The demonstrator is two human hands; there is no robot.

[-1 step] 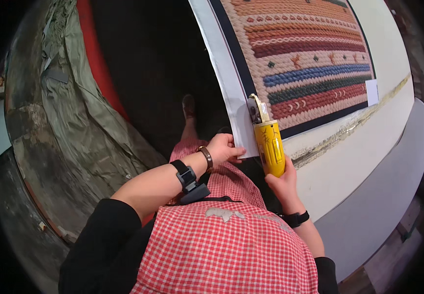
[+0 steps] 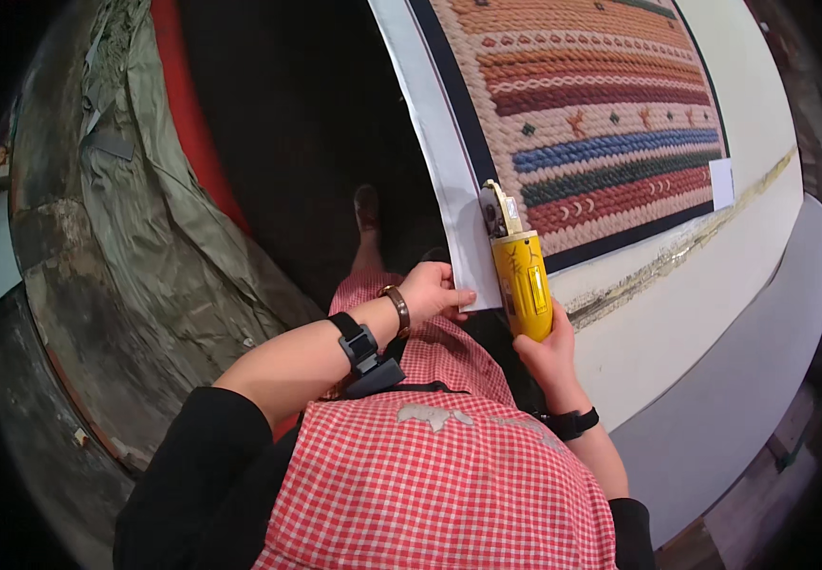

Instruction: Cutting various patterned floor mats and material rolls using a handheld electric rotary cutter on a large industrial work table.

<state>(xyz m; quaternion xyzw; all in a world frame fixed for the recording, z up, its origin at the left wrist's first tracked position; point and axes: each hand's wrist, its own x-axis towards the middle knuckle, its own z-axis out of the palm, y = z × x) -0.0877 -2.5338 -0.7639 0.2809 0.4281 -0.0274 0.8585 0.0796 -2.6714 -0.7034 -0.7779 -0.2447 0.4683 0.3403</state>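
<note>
My left hand (image 2: 429, 296) pinches the near corner of a white border strip (image 2: 449, 204) between thumb and fingers. This strip runs along the left side of a printed rug-patterned sheet (image 2: 610, 133), which has colourful braided stripes and a dark edge. My right hand (image 2: 551, 351) is wrapped round the lower end of a yellow handheld electric cutter (image 2: 523, 280). Its metal head (image 2: 499, 209) points away from me and rests at the strip's inner side, beside the dark edge. The underside of the cutter's head is hidden.
The sheet lies on a cream tabletop (image 2: 658, 332) with a worn tape line (image 2: 662, 256) across it. A small white label (image 2: 721, 184) sits at the sheet's right corner. Grey-green crumpled cloth (image 2: 164, 228) with a red edge (image 2: 192, 123) covers a surface at left.
</note>
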